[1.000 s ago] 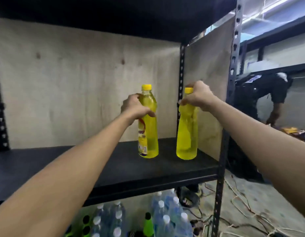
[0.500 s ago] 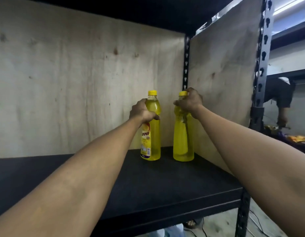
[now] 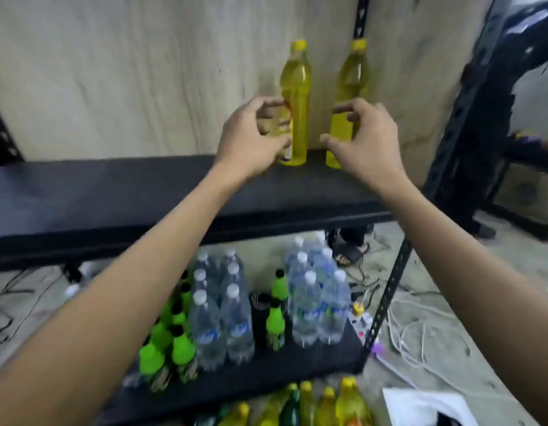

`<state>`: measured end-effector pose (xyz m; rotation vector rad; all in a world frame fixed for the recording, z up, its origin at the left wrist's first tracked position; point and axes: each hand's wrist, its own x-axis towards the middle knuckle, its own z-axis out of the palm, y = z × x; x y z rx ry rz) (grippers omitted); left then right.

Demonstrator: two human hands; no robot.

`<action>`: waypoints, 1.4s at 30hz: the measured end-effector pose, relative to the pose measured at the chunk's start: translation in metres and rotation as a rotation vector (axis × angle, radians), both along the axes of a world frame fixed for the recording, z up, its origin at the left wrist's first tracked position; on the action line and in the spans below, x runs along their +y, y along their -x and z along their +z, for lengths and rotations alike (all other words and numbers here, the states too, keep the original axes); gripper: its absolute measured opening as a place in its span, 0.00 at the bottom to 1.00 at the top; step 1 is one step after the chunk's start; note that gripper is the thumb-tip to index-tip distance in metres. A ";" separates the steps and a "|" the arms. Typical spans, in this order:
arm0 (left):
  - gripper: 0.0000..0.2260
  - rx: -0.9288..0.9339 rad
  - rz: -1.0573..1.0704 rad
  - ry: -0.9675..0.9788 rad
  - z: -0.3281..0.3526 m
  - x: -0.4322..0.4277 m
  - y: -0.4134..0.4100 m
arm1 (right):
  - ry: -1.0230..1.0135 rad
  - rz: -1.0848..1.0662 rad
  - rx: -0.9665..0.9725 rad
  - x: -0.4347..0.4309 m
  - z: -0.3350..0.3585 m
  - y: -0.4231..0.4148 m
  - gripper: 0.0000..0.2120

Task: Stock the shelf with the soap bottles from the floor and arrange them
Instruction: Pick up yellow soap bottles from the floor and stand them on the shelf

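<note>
Yellow soap bottles (image 3: 295, 103) (image 3: 348, 99) stood upright at the shelf's (image 3: 112, 192) back right. Both hands, left (image 3: 251, 142) and right (image 3: 365, 142), were open and empty in front of them. Next bottles would best sit flush alongside, labels forward.

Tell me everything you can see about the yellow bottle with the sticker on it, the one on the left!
The labelled yellow bottle is tall and slim, of see-through plastic, filled with yellow liquid, with a yellow cap on top. A label with red, white and purple print wraps its lower half. It stands upright at the back of the black shelf, against the pale wooden back panel, apart from the other yellow bottle on its right. The left hand is open in front of it, and seems not to grip it.
</note>
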<state>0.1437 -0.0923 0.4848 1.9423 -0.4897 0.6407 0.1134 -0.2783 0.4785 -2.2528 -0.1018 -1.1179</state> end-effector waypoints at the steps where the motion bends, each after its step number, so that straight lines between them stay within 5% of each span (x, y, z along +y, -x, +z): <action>1: 0.20 -0.040 -0.044 0.029 -0.026 0.014 0.035 | -0.009 0.046 0.002 0.013 -0.034 0.036 0.18; 5: 0.12 0.023 -0.075 0.073 -0.158 0.057 0.152 | -0.169 0.204 0.422 0.056 -0.190 0.152 0.10; 10: 0.14 0.746 0.025 -0.166 -0.344 0.087 0.199 | -0.376 0.096 1.184 0.053 -0.373 0.191 0.09; 13: 0.15 1.026 0.068 -0.345 -0.431 0.089 0.201 | -0.376 -0.182 1.331 0.021 -0.441 0.191 0.22; 16: 0.16 1.106 0.010 -0.466 -0.487 0.060 0.199 | -0.308 -0.359 1.434 -0.003 -0.486 0.187 0.32; 22: 0.14 1.198 -0.141 -0.516 -0.555 -0.051 0.186 | -0.277 -0.414 1.515 -0.030 -0.553 0.155 0.47; 27: 0.34 1.310 0.071 -0.681 -0.600 -0.102 0.200 | -0.314 -0.475 1.495 -0.039 -0.585 0.139 0.46; 31: 0.30 1.185 0.262 -0.874 -0.617 -0.122 0.207 | -0.452 -0.513 1.446 -0.043 -0.582 0.138 0.39; 36: 0.22 1.278 0.434 -0.739 -0.628 -0.137 0.203 | -0.588 -0.514 1.234 -0.050 -0.565 0.153 0.41; 40: 0.42 1.378 0.430 -0.558 -0.626 -0.143 0.204 | -0.655 -0.432 1.070 -0.058 -0.532 0.150 0.42; 42: 0.40 1.405 0.409 -0.465 -0.624 -0.141 0.202 | -0.625 -0.396 1.026 -0.060 -0.515 0.147 0.40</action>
